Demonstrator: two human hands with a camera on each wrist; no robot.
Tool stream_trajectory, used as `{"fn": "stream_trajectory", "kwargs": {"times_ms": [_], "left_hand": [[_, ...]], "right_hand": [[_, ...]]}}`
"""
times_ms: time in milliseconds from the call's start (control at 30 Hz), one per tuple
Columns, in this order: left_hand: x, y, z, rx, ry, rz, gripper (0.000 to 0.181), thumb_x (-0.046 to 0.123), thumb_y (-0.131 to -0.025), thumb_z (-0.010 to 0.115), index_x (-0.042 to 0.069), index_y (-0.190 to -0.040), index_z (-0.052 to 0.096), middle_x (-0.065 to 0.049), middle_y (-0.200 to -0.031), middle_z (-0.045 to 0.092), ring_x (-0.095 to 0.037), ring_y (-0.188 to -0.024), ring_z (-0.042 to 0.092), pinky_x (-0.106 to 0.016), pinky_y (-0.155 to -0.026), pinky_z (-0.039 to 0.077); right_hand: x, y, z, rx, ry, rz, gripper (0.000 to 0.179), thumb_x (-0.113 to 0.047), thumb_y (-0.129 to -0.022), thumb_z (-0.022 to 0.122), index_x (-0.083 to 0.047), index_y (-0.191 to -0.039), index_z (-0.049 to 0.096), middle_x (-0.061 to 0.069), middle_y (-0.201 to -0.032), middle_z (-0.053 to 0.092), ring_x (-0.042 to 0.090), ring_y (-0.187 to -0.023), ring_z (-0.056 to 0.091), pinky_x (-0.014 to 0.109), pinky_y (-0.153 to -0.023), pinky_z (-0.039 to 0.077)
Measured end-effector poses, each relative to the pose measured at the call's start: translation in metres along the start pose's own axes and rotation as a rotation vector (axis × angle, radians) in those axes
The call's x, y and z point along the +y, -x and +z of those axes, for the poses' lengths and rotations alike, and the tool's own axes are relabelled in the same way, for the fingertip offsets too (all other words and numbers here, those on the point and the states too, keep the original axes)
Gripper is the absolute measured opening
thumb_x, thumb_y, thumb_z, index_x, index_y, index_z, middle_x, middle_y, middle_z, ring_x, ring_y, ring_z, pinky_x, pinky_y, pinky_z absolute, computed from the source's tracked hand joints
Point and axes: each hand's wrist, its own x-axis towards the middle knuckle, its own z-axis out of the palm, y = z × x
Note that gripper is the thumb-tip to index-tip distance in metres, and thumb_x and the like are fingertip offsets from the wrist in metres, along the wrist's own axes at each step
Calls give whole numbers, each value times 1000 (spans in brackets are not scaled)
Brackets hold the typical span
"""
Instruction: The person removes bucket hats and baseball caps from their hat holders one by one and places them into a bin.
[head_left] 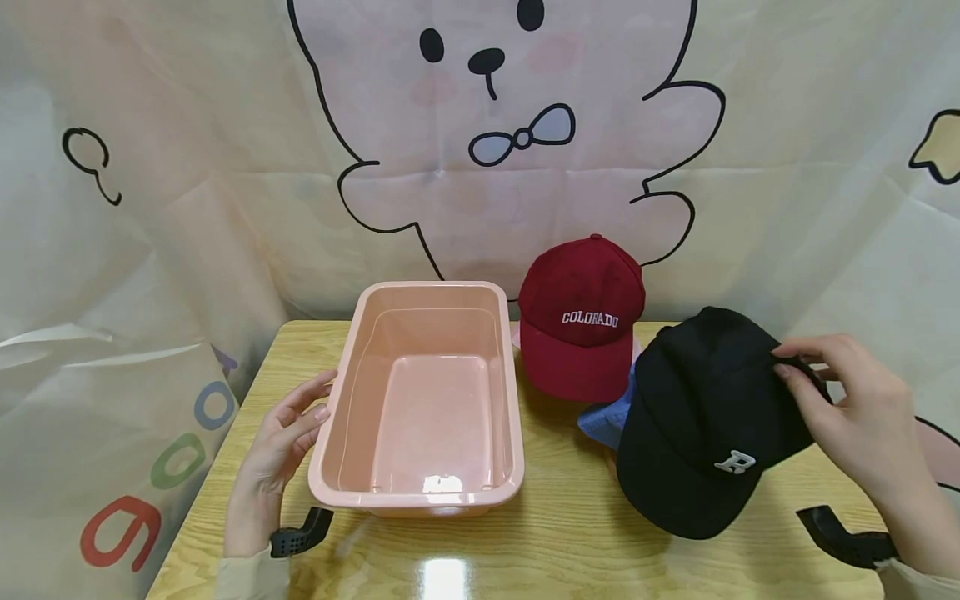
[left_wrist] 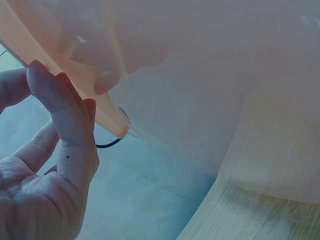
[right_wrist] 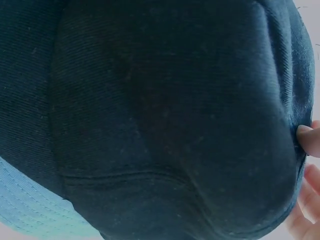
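On the right, my right hand (head_left: 862,408) pinches the back edge of a black baseball cap (head_left: 697,400) between thumb and fingers. The cap is tilted, its brim pointing down toward the front and a white letter R on its front. In the right wrist view, the black cap (right_wrist: 165,115) fills most of the picture, with the pinching fingers (right_wrist: 311,140) at its right edge. My left hand (head_left: 277,450) touches the left rim of a pink plastic basin (head_left: 516,433) with loosely bent fingers. The left wrist view shows those fingertips (left_wrist: 45,80) against the outside of the rim.
A red cap (head_left: 581,317) lettered COLORADO stands behind the black one, right of the basin. Part of a blue hat (head_left: 603,423) with a stitched brim shows under the black cap. The wooden table (head_left: 570,542) backs onto a cartoon-printed curtain (head_left: 247,167).
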Motion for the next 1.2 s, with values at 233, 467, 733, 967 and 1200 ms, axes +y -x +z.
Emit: {"fn": "stream_trajectory", "kwargs": {"times_ms": [233,467,733,967,1200], "left_hand": [[1,0,0,-5,7,7,43,-2,-96,47,15,-134,55,3,-117,57,-7,-95,66,-22,-79,58],[1,1,0,-14,19,13,44,-3,-96,47,14,-135,55,3,-117,58,-7,-95,66,-22,-79,58],[1,1,0,-15,20,12,44,-3,-96,47,14,-135,55,3,-117,58,-7,-95,66,-22,-80,58],[2,1,-1,-25,11,14,44,-3,-96,47,13,-137,53,3,-117,58,-7,-95,66,-22,-80,57],[2,0,-1,-29,0,4,45,-3,-96,46,12,-138,52,3,-118,58,-7,-96,66,-22,-80,57]], "right_hand": [[-5,2,-4,11,-1,-18,18,14,-81,63,8,-98,64,18,-91,57,-24,-101,37,2,-83,29],[-12,4,-8,19,-10,-10,16,14,-82,63,8,-97,64,11,-91,56,-23,-99,38,1,-83,29],[-21,2,-13,15,-5,-11,28,-18,-97,55,9,-96,64,9,-91,56,-24,-98,38,1,-81,29],[-29,2,-21,3,1,-13,15,-9,-93,61,5,-94,65,-23,-97,51,-23,-93,40,4,-57,34],[-33,3,-25,9,-6,-13,32,-27,-96,57,4,-93,65,-5,-94,57,-20,-91,40,5,-51,34]]}}
